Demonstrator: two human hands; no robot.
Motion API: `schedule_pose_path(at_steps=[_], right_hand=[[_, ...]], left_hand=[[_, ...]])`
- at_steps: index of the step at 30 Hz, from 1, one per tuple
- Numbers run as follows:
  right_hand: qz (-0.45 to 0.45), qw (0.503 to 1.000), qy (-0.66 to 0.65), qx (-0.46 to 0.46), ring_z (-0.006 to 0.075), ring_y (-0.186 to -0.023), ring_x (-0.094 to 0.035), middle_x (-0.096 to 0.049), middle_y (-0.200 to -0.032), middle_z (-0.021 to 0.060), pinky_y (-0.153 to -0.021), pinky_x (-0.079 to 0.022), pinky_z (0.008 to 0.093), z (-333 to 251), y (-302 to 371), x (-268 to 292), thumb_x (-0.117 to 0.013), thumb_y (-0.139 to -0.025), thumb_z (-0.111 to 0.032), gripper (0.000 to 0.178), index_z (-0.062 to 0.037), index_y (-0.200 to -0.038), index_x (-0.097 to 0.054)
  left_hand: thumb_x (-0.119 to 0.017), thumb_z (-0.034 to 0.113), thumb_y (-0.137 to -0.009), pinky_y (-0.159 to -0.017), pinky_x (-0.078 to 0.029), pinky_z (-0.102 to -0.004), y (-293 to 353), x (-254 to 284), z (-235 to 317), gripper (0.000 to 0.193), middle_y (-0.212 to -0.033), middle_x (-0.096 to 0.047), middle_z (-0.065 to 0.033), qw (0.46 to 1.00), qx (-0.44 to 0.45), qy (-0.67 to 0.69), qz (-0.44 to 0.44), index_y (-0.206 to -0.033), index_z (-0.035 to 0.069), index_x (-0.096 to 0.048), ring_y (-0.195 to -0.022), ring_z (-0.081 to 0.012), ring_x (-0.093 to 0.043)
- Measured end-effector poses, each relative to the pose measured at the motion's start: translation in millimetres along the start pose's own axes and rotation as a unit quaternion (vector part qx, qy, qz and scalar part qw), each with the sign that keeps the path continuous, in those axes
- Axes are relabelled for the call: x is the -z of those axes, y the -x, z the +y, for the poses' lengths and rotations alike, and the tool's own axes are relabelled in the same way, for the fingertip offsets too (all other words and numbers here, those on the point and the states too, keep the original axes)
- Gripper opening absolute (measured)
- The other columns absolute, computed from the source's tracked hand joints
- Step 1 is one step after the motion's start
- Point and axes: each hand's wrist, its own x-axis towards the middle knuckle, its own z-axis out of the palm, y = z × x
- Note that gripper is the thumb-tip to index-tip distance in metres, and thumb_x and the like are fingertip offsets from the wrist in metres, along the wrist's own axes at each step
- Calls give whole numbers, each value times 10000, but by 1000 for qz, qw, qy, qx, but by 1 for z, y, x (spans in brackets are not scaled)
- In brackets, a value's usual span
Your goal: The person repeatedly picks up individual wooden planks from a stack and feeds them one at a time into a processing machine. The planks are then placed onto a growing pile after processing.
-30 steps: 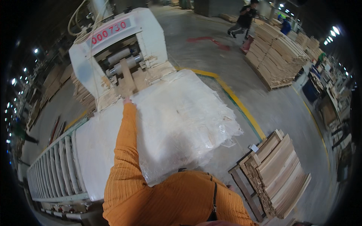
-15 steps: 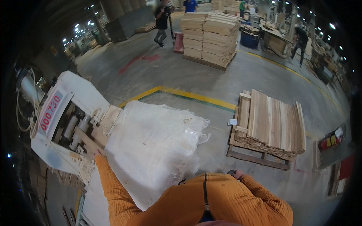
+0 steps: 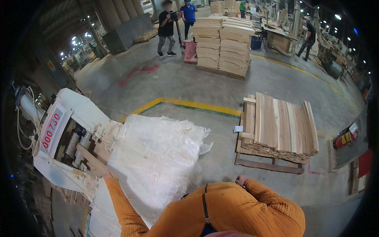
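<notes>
My left hand (image 3: 107, 173) is at the near end of a wooden board (image 3: 90, 156), its fingers closed on the board's edge as far as they show. The board's other end lies by the metal rollers (image 3: 73, 145) in the opening of a white machine (image 3: 81, 103). Beside this hand, cloudy plastic sheeting (image 3: 154, 146) covers the surface in front of me. My right hand (image 3: 241, 180) is near my body on the right, closed around something small and dark that I cannot make out.
Wooden slats (image 3: 282, 126) are stacked on a low pallet to the right. A fire extinguisher (image 3: 344, 140) stands farther right. Beyond the yellow floor line (image 3: 201, 106) rises a tall wood stack (image 3: 225, 47). A person (image 3: 166, 29) holds a pallet jack handle beside it; another person (image 3: 188, 17) stands close.
The view has shifted slightly. The tall stack and the person at the pallet jack have moved a little to the right across the floor. Both my hands stay in about the same places.
</notes>
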Motion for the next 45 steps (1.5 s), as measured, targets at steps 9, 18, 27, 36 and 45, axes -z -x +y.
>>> schedule_pose_path(at_steps=[9, 18, 27, 36, 45], right_hand=[[46, 997, -31, 61, 345, -867, -594, -625, -895, 208, -781, -459, 413, 32, -6, -6, -552, -744, -321, 348, -24, -896, -654], [-11, 996, -58, 62, 360, -827, -591, -625, -877, 209, -744, -461, 420, 103, -5, 32, -574, -732, -310, 330, -27, -883, -652], [-93, 951, 10, 293, 329, -658, -557, -571, -692, 196, -635, -434, 415, 39, -4, 71, -508, -803, -302, 292, -18, -805, -575], [-443, 838, -137, 288, 133, -735, -564, -588, -908, 60, -556, -484, 284, -102, 73, 71, -467, -887, -349, 405, -10, -1102, -518], [-301, 863, -45, 404, 125, -797, -565, -590, -934, 75, -646, -474, 289, -63, 56, 70, -516, -870, -312, 368, 1, -1062, -546]], left_hand=[[-654, 411, -739, -609, -507, -450, 65, 6, -22, 703, -1046, -520, -186, 999, -1, -27, -33, -1186, -45, -361, -816, -318, -560], [-677, 399, -742, -635, -506, -448, 174, 6, -87, 669, -1074, -521, -160, 995, 8, -67, -79, -1170, -7, -363, -893, -294, -561], [-474, 474, -749, -589, -473, -419, 358, -4, -190, 475, -830, -546, -130, 913, 258, 246, -197, -1011, 79, -498, -673, -272, -548], [-481, 352, -750, -775, -467, -429, 507, -29, -244, 446, -923, -539, -140, 849, 307, 317, -289, -1077, 49, -450, -853, -275, -546], [-470, 345, -854, -822, -450, -461, 526, -30, -260, 400, -1038, -559, -132, 845, 296, 356, -269, -1155, 81, -452, -972, -277, -545]])
